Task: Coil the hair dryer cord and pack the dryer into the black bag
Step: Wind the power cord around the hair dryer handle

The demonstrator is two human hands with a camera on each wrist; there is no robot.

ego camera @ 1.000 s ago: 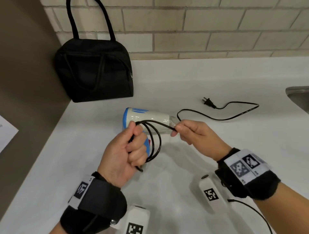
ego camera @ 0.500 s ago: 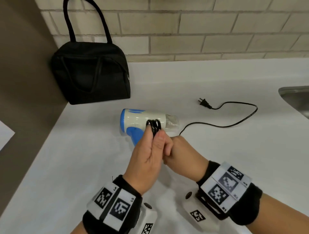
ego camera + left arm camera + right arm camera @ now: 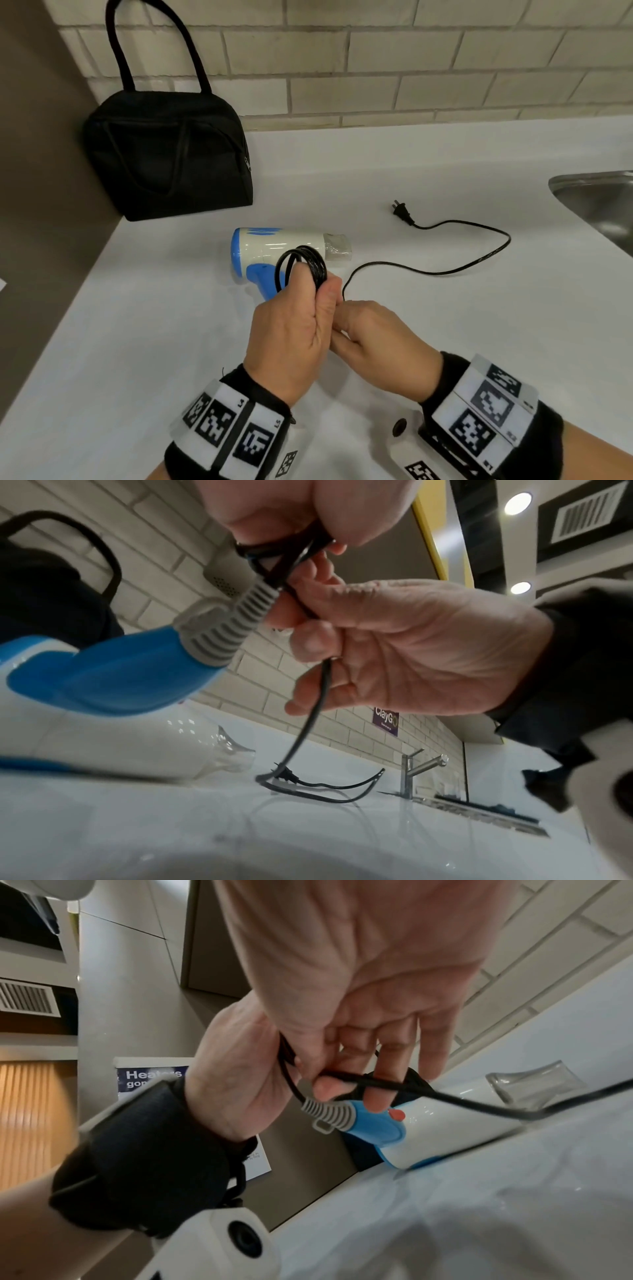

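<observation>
The white and blue hair dryer (image 3: pixel 274 248) lies on its side on the white counter (image 3: pixel 154 342), nozzle to the right. My left hand (image 3: pixel 305 294) grips a small coil of the black cord (image 3: pixel 306 263) just above the dryer's blue handle (image 3: pixel 120 674). Close beside it, my right hand (image 3: pixel 346 318) pinches the cord (image 3: pixel 323 685) where it leaves the coil. The loose cord (image 3: pixel 445 272) runs right across the counter and curves back to the plug (image 3: pixel 402 213). The black bag (image 3: pixel 168 154) stands zipped at the back left, handles up.
A brown panel (image 3: pixel 41 171) borders the counter on the left, and a tiled wall (image 3: pixel 411 68) runs along the back. A steel sink (image 3: pixel 599 202) is set in at the far right, with a faucet (image 3: pixel 411 767) beside it.
My left hand has turned thumb-up with the loops gathered into a tighter coil. My right hand has come in from the right to just beside it. The loose cord lies a little shorter.
</observation>
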